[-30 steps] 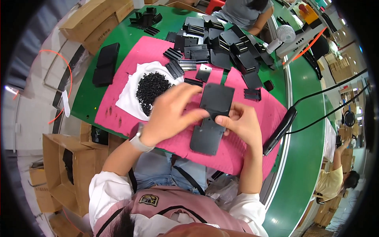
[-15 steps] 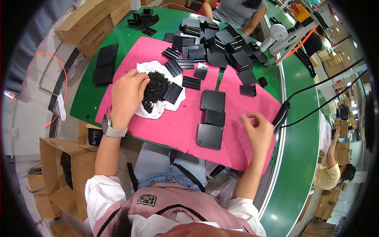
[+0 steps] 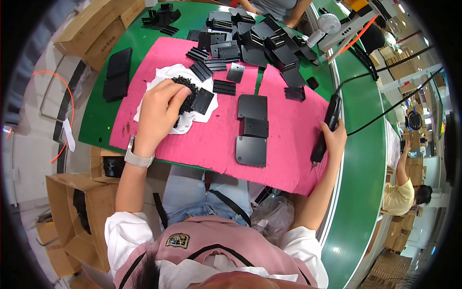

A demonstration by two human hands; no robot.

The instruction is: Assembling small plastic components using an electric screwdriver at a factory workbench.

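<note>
My left hand [image 3: 161,108] reaches into a heap of small black screws [image 3: 189,85], its fingertips pinched together; whatever sits between them is hidden. The screws lie on a crumpled white bag or cloth [image 3: 204,116], with a small black plate [image 3: 202,100] on top. At the right, my right hand [image 3: 336,139] grips a black corded electric screwdriver [image 3: 331,118], its bit pointing down toward the pink sheet. Between my hands lie two flat black plates with rounded corners, an upper plate [image 3: 252,106] and a lower plate [image 3: 250,151], joined or bridged by a black bracket [image 3: 255,127].
A pink sheet [image 3: 207,156] covers part of the green table [image 3: 91,123]. Black plates and ribbed brackets [image 3: 262,41] pile up at the far side. Two black blocks [image 3: 117,74] lie at left. A small white fan [image 3: 328,24] stands far right; another person [image 3: 281,9] sits opposite.
My right hand has closed around the screwdriver and drawn it down. My left hand has moved further over the screws. The whole view has shifted slightly.
</note>
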